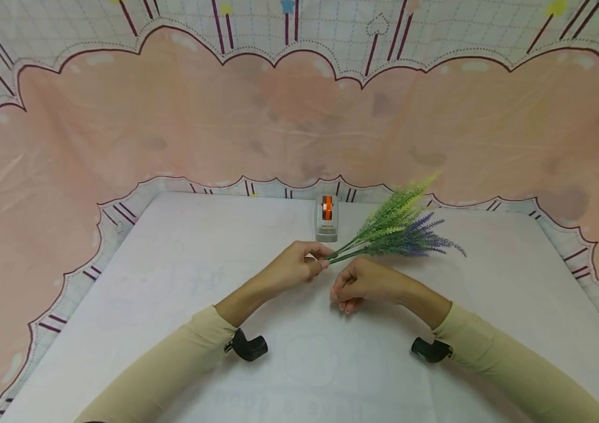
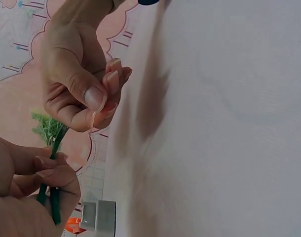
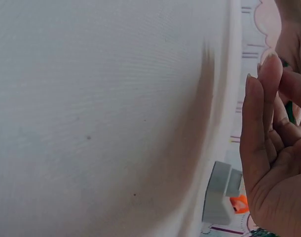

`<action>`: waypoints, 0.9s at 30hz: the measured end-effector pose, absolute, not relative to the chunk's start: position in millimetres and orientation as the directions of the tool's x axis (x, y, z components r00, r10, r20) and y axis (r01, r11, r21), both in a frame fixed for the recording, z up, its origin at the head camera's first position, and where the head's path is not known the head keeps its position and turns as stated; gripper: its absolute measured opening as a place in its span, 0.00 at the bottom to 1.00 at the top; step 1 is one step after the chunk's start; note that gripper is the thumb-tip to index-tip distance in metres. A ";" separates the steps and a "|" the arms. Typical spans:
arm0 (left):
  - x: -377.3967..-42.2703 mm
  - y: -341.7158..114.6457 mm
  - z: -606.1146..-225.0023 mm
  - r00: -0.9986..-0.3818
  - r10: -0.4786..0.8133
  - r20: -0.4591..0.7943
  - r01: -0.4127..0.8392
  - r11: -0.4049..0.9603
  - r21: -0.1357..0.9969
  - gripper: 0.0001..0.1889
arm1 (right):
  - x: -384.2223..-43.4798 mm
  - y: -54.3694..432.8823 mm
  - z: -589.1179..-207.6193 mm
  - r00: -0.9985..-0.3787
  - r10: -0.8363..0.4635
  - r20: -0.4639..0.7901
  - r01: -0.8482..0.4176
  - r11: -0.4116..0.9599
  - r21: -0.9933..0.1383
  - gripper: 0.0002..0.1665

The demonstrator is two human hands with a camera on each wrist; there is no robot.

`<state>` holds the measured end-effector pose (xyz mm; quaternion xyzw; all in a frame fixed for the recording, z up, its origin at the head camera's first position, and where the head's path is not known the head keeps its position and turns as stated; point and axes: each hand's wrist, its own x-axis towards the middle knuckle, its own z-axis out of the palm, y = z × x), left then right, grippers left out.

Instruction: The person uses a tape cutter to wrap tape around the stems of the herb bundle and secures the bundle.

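Note:
My left hand (image 1: 299,263) pinches the green stems (image 2: 55,205) of two artificial flower sprigs near their lower ends. One sprig is yellow-green (image 1: 397,210), the other purple lavender (image 1: 423,238); both point to the right, above the table. Close by on the right, my right hand (image 1: 365,285) has its fingers bent, thumb against forefinger. In the left wrist view a thin clear strip of tape (image 2: 93,121) hangs from that pinch. The right wrist view shows my right palm and fingers (image 3: 256,133), with the tape hidden there.
A grey tape dispenser (image 1: 326,232) with an orange core stands beyond my left hand, towards the far edge of the white table (image 1: 198,235). A pink and white patterned cloth (image 1: 214,129) hangs behind the table.

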<state>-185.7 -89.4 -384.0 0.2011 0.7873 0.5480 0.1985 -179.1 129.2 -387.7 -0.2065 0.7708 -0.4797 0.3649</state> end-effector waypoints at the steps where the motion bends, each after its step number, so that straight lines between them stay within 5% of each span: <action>1: -185.8 -88.9 -384.0 -0.840 0.535 -0.089 0.109 0.328 0.939 0.16 | -178.6 129.0 -387.0 -0.650 -0.666 -0.365 0.028 0.460 -0.888 0.09; 8: -184.7 -88.1 -385.9 -0.809 0.585 -0.053 0.237 0.406 0.883 0.15 | -172.4 128.1 -379.2 -0.687 -0.638 -0.348 -0.018 0.494 -0.869 0.09; 14: -182.5 -86.5 -388.7 -0.782 0.614 -0.108 0.166 0.372 0.913 0.15 | -168.4 127.0 -365.2 -0.739 -0.625 -0.251 -0.163 0.528 -0.834 0.08; 21: -182.9 -88.4 -389.7 -0.767 0.632 -0.106 0.156 0.345 0.926 0.14 | -170.7 122.8 -356.5 -0.822 -0.570 0.014 -0.440 0.619 -0.651 0.06; 27: -183.8 -88.5 -389.2 -0.782 0.619 -0.069 0.152 0.297 0.943 0.16 | -169.8 114.2 -362.9 -0.799 -0.521 0.300 -0.602 0.682 -0.416 0.05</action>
